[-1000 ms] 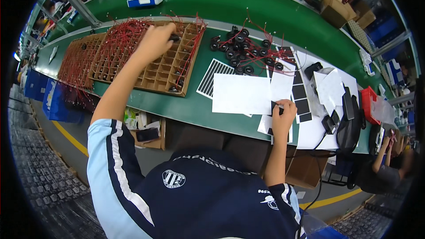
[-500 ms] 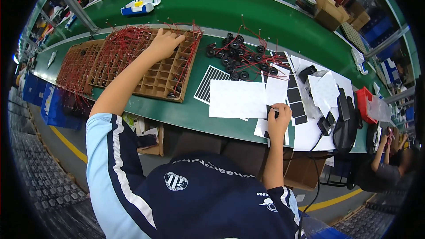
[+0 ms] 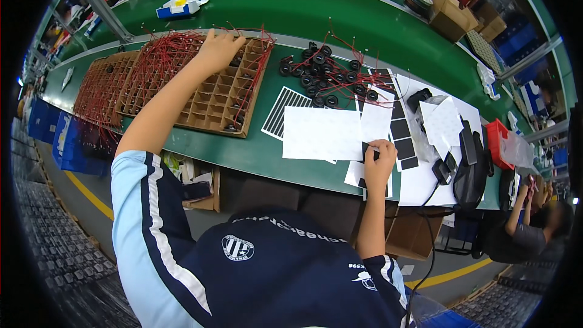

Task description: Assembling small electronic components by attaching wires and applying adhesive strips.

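Observation:
Over the far part of the divided cardboard box [image 3: 209,107], my left hand [image 3: 218,52] is open, its fingers apart and bent down toward the compartments. The fingertips are partly hidden, and nothing shows in them. Red wires and small black round parts fill many of the box's cells. My right hand [image 3: 381,161] is closed on a small black piece [image 3: 368,153] at the right edge of a white sheet [image 3: 322,133]. Beyond that sheet lies a pile of black round parts with red wires [image 3: 319,73]. A black-striped sheet [image 3: 285,112] is partly under the white one.
Another divided box [image 3: 100,88] stands at far left. Right of my right hand are a sheet with black rectangles [image 3: 401,130], crumpled plastic, a black cabled device [image 3: 445,170] and a red bin [image 3: 498,140]. Behind runs a green belt [image 3: 255,9] carrying a blue-white carton [image 3: 181,6].
The whole view has shifted slightly, moving the bench things a little left in the picture. My left hand stays over the box, and my right hand keeps the black piece by the white sheet.

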Available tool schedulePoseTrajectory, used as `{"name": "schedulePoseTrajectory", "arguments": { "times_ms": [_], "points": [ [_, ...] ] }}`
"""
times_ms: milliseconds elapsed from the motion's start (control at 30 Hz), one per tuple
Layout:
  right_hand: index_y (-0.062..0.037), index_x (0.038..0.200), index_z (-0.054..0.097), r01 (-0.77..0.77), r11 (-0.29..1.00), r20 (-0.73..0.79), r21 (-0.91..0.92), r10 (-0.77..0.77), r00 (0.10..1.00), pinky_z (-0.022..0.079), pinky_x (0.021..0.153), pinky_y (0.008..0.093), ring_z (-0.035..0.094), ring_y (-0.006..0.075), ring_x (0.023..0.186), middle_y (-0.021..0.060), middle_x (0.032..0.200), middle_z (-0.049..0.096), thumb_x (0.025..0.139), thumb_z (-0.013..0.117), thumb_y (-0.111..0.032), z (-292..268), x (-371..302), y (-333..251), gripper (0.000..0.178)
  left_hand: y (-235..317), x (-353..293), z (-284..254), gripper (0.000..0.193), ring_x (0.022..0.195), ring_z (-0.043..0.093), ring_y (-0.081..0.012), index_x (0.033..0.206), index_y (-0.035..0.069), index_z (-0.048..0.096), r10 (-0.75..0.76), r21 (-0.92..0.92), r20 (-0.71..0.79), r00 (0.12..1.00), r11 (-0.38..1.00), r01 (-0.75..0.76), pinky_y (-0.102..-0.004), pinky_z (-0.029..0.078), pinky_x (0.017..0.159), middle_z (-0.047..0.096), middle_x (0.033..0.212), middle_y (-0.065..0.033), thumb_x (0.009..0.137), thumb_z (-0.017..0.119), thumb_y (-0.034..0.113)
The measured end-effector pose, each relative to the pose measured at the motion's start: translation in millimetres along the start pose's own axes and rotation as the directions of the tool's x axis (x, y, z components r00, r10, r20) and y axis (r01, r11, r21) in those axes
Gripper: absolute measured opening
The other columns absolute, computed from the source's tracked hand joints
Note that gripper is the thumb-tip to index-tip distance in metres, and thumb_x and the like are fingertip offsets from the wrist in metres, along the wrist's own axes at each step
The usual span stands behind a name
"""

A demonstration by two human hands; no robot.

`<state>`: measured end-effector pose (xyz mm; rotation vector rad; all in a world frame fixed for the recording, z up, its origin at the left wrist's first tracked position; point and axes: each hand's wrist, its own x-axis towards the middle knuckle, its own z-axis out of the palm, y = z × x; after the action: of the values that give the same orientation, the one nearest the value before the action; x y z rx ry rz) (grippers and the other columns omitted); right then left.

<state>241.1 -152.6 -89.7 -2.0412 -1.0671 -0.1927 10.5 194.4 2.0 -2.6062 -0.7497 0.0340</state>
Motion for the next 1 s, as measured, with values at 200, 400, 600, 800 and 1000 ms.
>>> {"name": "schedulePoseTrajectory", "arguments": {
  "times_ms": [200, 400, 600, 800, 1000],
  "points": [
    [-0.003, 0.075, 0.054, 0.026, 1.0, -0.005, 0.004, -0.026, 1.0, 0.034, 0.077, 0.0347, 0.045, 0.026, 0.084, 0.0087, 0.086, 0.05, 0.068, 0.054, -0.004, 2, 0, -1, 0.007, 8, 29, 14, 0.028, 0.106, 0.04, -0.0276, 0.098, 0.01, 0.049, 0.071, 0.145, -0.514, 0.855, 0.989, 0.005, -0.0395, 0.034, 0.08, 0.043, 0.112, -0.0124, 0.07, 0.052, 0.008],
    [-0.0027, 0.075, 0.054, 0.021, 1.0, -0.006, 0.016, -0.021, 1.0, 0.034, 0.077, 0.0345, 0.044, 0.0258, 0.084, 0.0085, 0.086, 0.05, 0.069, 0.053, -0.004, 2, 0, -5, 0.006, 35, 38, 26, 0.032, 0.115, 0.034, -0.0337, 0.105, 0.011, 0.047, -0.018, -0.005, -0.514, 0.858, 1.0, 0.018, -0.0457, 0.032, 0.086, 0.033, 0.127, -0.0166, 0.073, 0.05, 0.008],
    [-0.0029, 0.075, 0.054, 0.012, 1.0, -0.012, 0.0, -0.012, 1.0, 0.034, 0.077, 0.0342, 0.045, 0.0255, 0.083, 0.0079, 0.084, 0.051, 0.069, 0.054, -0.004, -1, 0, -4, 0.006, -3, 31, -2, 0.02, 0.08, 0.053, -0.0377, 0.094, 0.001, 0.045, -0.374, -0.716, -0.247, 0.894, 0.692, 0.092, -0.0403, 0.042, 0.067, 0.056, 0.081, -0.0211, 0.074, 0.043, -0.002],
    [-0.0043, 0.076, 0.055, -0.003, 1.0, 0.013, 0.006, 0.003, 1.0, 0.034, 0.078, 0.034, 0.045, 0.0252, 0.085, 0.0075, 0.086, 0.051, 0.069, 0.053, -0.004, 1, 0, -3, 0.008, 3, -16, 15, 0.012, 0.076, 0.054, -0.0343, 0.086, 0.0, 0.049, -0.291, -0.671, -0.155, 0.944, 0.732, 0.115, -0.0379, 0.043, 0.067, 0.055, 0.079, -0.0196, 0.075, 0.05, 0.005],
    [-0.0041, 0.076, 0.055, 0.016, 1.0, 0.01, 0.005, -0.016, 1.0, 0.034, 0.077, 0.0342, 0.044, 0.0251, 0.085, 0.0076, 0.086, 0.051, 0.069, 0.054, -0.004, 0, -1, -2, 0.007, 5, -21, 18, 0.022, 0.078, 0.053, -0.0316, 0.085, 0.001, 0.051, -0.292, -0.542, -0.205, 0.934, 0.829, 0.14, -0.0376, 0.043, 0.067, 0.055, 0.082, -0.0156, 0.072, 0.06, 0.015]
  ]
}}
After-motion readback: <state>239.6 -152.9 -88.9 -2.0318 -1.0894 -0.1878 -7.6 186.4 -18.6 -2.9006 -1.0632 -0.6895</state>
